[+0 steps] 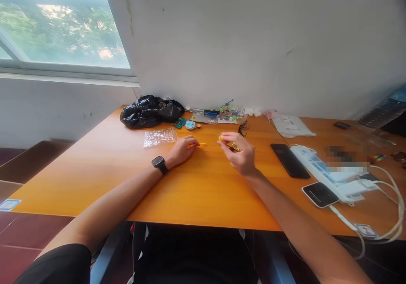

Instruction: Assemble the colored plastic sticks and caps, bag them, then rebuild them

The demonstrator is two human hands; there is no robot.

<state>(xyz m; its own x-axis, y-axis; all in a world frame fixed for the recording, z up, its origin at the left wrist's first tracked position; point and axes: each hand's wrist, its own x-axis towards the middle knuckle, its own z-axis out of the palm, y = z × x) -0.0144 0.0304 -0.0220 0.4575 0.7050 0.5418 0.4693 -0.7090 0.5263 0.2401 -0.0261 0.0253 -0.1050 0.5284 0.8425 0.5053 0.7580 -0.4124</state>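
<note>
My left hand [183, 148] rests on the orange table [104, 178], its fingers pinched on a thin yellow stick [200, 144] that points to the right. A black watch [159, 164] sits on that wrist. My right hand [240, 152] is curled just to the right, fingers closed on a small yellow round piece [221, 138] and a thin dark tool with a green bit [234, 148]. The two hands are a short gap apart.
A black plastic bag [149, 110], a clear zip bag [159, 137], small parts and packets [218, 114] lie at the back. A black phone [289, 160], a white power strip [330, 173], a second phone [319, 194] and white cables [393, 208] lie to the right.
</note>
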